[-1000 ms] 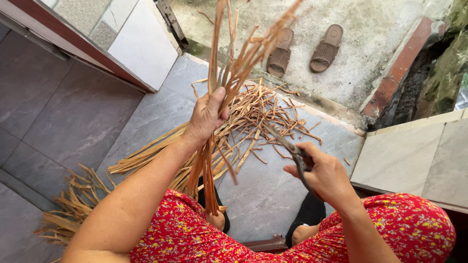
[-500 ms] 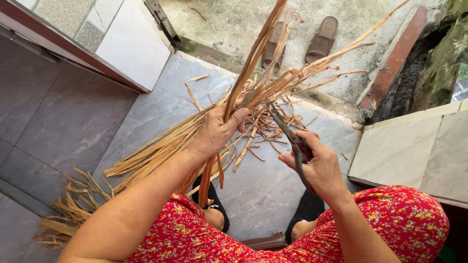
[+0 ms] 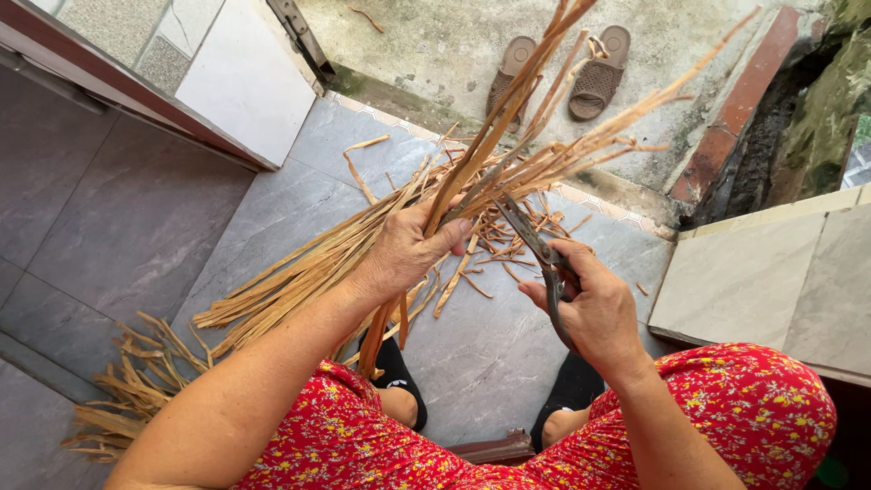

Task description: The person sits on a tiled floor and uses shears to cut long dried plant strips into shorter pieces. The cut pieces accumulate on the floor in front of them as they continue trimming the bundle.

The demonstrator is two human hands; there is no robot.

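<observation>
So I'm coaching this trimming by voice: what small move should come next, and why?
Probably close the scissors on the strips. The left hand grips the bundle of dry strips with its ends fanned up and out, and the right hand holds the blades against the strips just beyond the left thumb, so a cut looks lined up.

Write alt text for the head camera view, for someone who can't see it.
Seen from above, a person's left hand grips a bundle of dried tan strips while the right hand holds dark shears up to it. More strips lie on the grey tiled floor, and brown sandals sit on concrete beyond.
</observation>
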